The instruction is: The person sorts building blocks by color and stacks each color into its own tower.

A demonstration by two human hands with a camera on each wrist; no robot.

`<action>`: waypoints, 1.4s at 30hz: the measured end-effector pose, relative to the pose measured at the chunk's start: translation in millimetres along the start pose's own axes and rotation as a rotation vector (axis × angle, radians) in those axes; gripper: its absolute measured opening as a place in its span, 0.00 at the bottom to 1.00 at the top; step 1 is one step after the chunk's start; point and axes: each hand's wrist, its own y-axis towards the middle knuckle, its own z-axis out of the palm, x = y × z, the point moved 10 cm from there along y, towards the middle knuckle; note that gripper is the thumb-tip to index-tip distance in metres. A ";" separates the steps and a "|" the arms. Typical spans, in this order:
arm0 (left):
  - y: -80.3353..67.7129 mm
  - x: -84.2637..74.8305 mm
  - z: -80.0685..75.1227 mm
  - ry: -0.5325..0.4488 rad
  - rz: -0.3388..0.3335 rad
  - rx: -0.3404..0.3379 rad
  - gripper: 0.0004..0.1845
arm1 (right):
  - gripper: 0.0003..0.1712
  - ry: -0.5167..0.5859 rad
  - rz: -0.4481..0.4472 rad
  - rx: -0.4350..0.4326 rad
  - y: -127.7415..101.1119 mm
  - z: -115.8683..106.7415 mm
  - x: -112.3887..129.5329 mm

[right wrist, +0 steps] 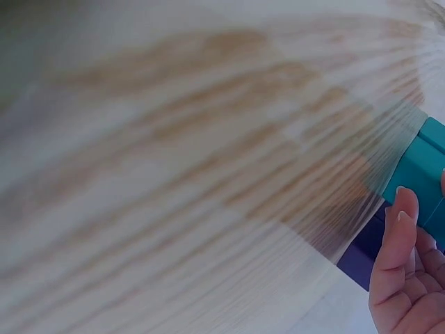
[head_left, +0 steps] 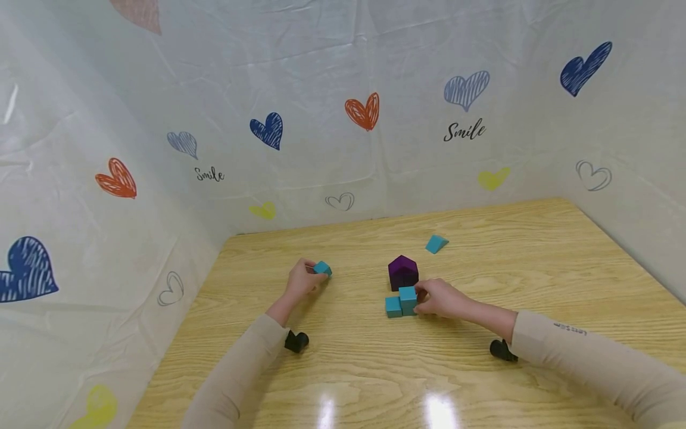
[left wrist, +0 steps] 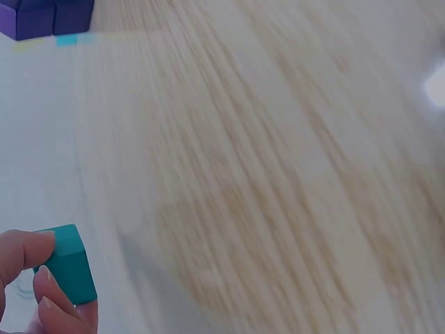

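My left hand (head_left: 302,279) pinches a small teal cube (head_left: 323,269) just above the wooden table (head_left: 482,369), left of centre; in the left wrist view the fingertips (left wrist: 42,278) hold that cube (left wrist: 69,264). My right hand (head_left: 439,298) grips a taller teal block (head_left: 408,300) that stands against a lower teal cube (head_left: 393,306). Right behind them stands a purple house-shaped block (head_left: 403,273). In the right wrist view a finger (right wrist: 396,243) lies on the teal block (right wrist: 417,174), with the purple block (right wrist: 361,254) beside it.
A teal wedge (head_left: 436,243) lies alone farther back on the table. White sheets printed with hearts (head_left: 364,112) wall the table in at the back and on both sides. Black wrist cameras (head_left: 296,341) sit under both sleeves.
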 end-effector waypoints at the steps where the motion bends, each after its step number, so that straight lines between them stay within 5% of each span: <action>1: -1.3 -3.3 2.2 -0.006 0.007 0.009 0.20 | 0.22 0.001 0.000 0.000 0.2 0.0 -0.1; 22: -49.7 -65.8 68.6 0.053 0.241 0.259 0.18 | 0.22 0.005 0.006 0.003 -0.8 -0.9 0.5; 33: -64.4 -74.7 94.1 0.076 0.259 0.346 0.18 | 0.21 -0.009 -0.020 -0.002 -1.0 -1.3 2.2; 42: -68.6 -79.4 105.0 0.094 0.278 0.352 0.17 | 0.19 -0.011 -0.022 -0.005 -0.7 -1.4 2.6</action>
